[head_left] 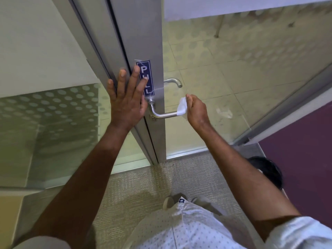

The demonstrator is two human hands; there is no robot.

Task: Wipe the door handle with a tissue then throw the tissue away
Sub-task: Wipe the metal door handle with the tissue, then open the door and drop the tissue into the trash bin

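A steel lever door handle (162, 115) juts from the grey metal frame of a glass door (142, 42), just below a blue PULL sticker (146, 78). My right hand (196, 112) pinches a small white tissue (181, 106) against the free end of the handle. My left hand (126, 99) lies flat with fingers spread on the door frame, partly covering the sticker. A second handle (173, 81) shows through the glass on the far side.
Frosted dotted glass panels stand to the left (50, 108) and right of the door. A black bin (267, 171) sits on the floor at the right, beside a purple wall (305, 150). Beige carpet (136, 186) lies underfoot.
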